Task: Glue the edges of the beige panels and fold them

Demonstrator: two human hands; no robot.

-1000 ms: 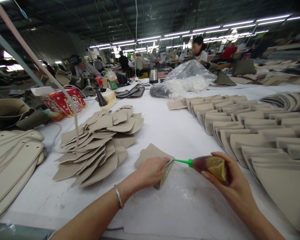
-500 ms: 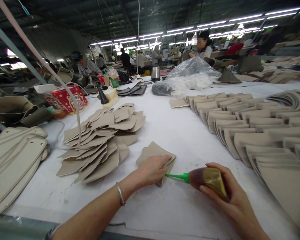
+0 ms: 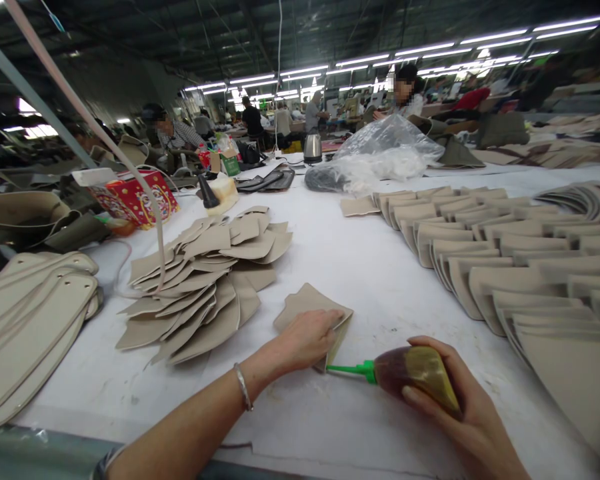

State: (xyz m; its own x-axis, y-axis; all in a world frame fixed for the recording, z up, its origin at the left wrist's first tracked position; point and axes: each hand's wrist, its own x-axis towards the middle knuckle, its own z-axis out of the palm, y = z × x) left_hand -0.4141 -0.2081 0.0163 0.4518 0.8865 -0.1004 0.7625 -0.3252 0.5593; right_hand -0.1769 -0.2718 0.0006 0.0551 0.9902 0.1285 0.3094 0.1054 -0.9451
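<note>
A beige leather piece (image 3: 300, 308) lies on the white tabletop in front of me, its right edge lifted or folded over. My left hand (image 3: 310, 339) is on it, fingers bent and closed at that edge. My right hand (image 3: 463, 393) is wrapped round a squeeze glue bottle (image 3: 415, 375) with amber-brown contents, tipped on its side. The bottle's thin green nozzle (image 3: 347, 369) points left, its tip at the lower corner of the piece, just below my left fingers.
A loose heap of beige pieces (image 3: 205, 287) lies to the left, with longer riveted panels (image 3: 35, 327) beyond. Overlapping rows of beige pieces (image 3: 510, 267) fill the right. Behind are a red box (image 3: 145, 197), a kettle (image 3: 313, 148), clear plastic (image 3: 380, 150) and several people.
My right hand has brought the bottle slightly lower, and the nozzle tip has slid down along the piece's edge to its lower corner. My left hand stays in place.
</note>
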